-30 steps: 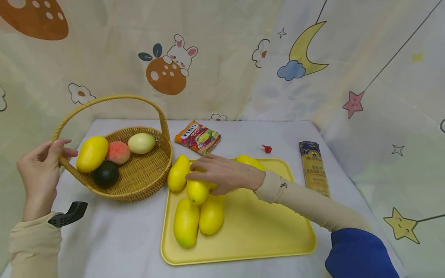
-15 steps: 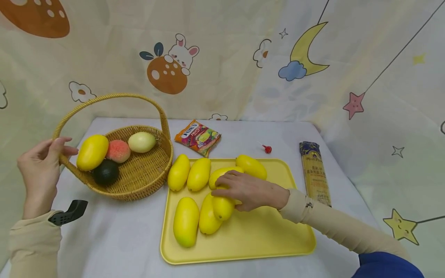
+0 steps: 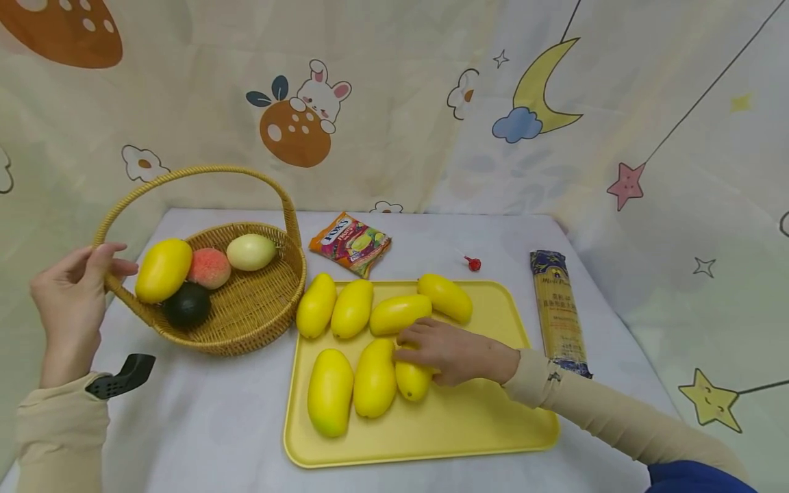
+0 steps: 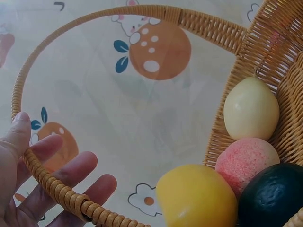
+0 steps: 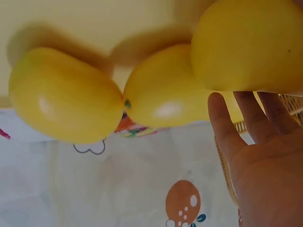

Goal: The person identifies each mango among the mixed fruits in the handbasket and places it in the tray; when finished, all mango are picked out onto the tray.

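Observation:
My left hand holds the handle of a wicker basket at its left side, the thumb lying over it in the left wrist view. Inside the basket are a yellow mango, a pink peach, a dark green avocado-like fruit and a pale oval fruit. Over the yellow tray, my right hand grips a mango, its fingers against the fruit's side in the right wrist view. To its left lie two more mangoes, one here. Several mangoes form a back row, including this mango.
An orange candy bag lies behind the tray. A red lollipop is farther right. A spaghetti pack lies right of the tray. A printed curtain hangs behind the table.
My right hand has moved from the back row to the front row, leaving a mango behind there. It brings another mango down beside the front ones. My left hand stays on the handle.

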`<state>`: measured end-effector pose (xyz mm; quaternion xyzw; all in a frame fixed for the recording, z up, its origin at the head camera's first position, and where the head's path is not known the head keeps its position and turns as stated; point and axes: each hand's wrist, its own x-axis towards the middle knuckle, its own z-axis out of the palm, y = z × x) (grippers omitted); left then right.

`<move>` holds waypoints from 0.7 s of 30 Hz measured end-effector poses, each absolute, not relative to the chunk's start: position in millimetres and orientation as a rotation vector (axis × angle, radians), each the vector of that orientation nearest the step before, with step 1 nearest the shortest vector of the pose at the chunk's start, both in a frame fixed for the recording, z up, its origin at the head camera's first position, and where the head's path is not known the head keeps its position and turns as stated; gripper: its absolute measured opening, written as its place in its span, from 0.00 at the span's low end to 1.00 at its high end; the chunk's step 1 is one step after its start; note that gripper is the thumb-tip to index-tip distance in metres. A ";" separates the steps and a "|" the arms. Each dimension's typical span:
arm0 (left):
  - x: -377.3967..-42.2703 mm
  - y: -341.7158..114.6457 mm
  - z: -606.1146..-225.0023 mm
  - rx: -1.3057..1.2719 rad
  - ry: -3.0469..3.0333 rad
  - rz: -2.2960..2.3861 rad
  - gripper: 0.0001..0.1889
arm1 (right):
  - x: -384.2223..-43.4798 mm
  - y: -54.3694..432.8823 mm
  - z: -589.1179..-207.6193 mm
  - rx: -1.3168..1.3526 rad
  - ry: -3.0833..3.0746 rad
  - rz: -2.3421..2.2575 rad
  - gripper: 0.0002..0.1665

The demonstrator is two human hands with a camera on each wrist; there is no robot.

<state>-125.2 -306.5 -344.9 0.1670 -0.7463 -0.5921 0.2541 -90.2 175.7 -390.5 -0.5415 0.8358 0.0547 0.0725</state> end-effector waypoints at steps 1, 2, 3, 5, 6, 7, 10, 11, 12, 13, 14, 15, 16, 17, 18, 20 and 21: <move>-125.2 -306.5 -344.9 0.453 -2.031 -1.603 0.18 | -90.0 175.5 -393.3 -1.632 2.499 0.174 0.35; -125.1 -306.5 -344.9 0.452 -2.033 -1.604 0.18 | -89.8 175.0 -395.7 -1.637 2.488 0.181 0.35; -124.9 -306.6 -345.0 0.453 -2.036 -1.604 0.18 | -89.7 174.7 -397.4 -1.642 2.479 0.194 0.35; -124.6 -306.4 -345.2 0.455 -2.039 -1.603 0.18 | -89.5 173.9 -398.6 -1.645 2.472 0.215 0.35; -124.5 -306.3 -345.3 0.456 -2.039 -1.604 0.18 | -89.6 173.5 -398.7 -1.642 2.470 0.224 0.36; -124.4 -306.2 -345.5 0.456 -2.039 -1.606 0.18 | -89.9 173.1 -398.1 -1.636 2.469 0.227 0.36; -124.4 -306.3 -345.7 0.456 -2.035 -1.613 0.18 | -91.2 172.3 -394.8 -1.604 2.468 0.221 0.37; -124.6 -306.6 -345.8 0.456 -2.034 -1.614 0.18 | -91.7 172.0 -393.0 -1.598 2.468 0.216 0.37; -124.8 -306.8 -345.7 0.456 -2.033 -1.616 0.18 | -92.1 171.8 -391.1 -1.591 2.465 0.214 0.38; -124.9 -307.0 -345.6 0.458 -2.034 -1.619 0.18 | -92.7 171.8 -389.1 -1.589 2.464 0.210 0.38; -125.2 -307.1 -345.6 0.456 -2.035 -1.615 0.18 | -93.1 171.7 -387.0 -1.589 2.465 0.214 0.38; -125.4 -307.3 -345.5 0.455 -2.034 -1.613 0.18 | -93.5 171.5 -385.2 -1.593 2.464 0.214 0.39; -125.5 -307.3 -345.4 0.457 -2.036 -1.612 0.18 | -93.8 171.1 -383.4 -1.603 2.463 0.216 0.39; -125.5 -307.3 -345.4 0.455 -2.040 -1.602 0.18 | -94.2 170.6 -381.2 -1.611 2.465 0.220 0.39; -125.4 -307.2 -345.1 0.455 -2.041 -1.602 0.18 | -94.7 169.8 -379.1 -1.615 2.465 0.218 0.39; -125.2 -307.2 -345.1 0.455 -2.044 -1.596 0.18 | -95.9 167.2 -374.7 -1.627 2.471 0.220 0.39; -125.0 -307.2 -344.8 0.454 -2.045 -1.595 0.18 | -96.8 165.3 -372.5 -1.634 2.474 0.217 0.38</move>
